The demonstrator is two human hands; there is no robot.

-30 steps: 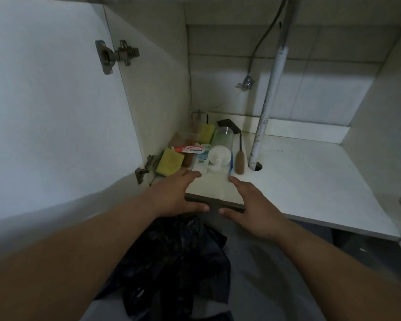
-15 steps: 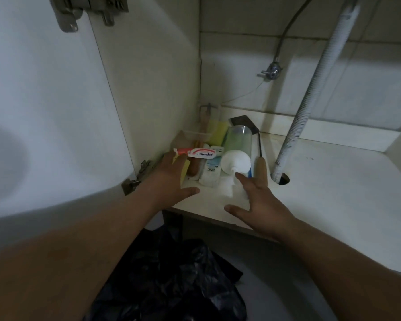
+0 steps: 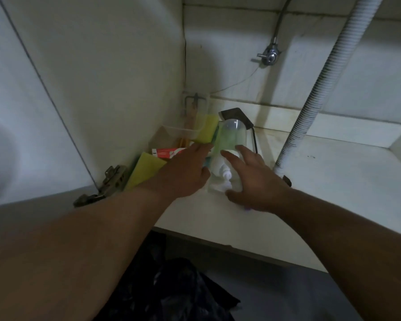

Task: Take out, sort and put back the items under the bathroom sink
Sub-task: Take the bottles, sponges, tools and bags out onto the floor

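Items crowd the left back corner of the cabinet floor. A clear greenish bottle with a white pump cap lies on its side. My right hand reaches over its cap end with the fingers spread. My left hand stretches flat over a red and white toothpaste box, its fingertips beside the bottle. Two yellow sponges lie here, one near the hinge and one further back. Neither hand plainly grips anything.
A clear plastic tub and a dark scraper sit behind the bottle. A ribbed white drain hose runs down into the floor on the right. A valve is on the back wall. A black bag lies on the ground below.
Both hands have moved forward from the cabinet's front edge to the items. The right hand now covers the bottle's cap end and the camera has come closer.
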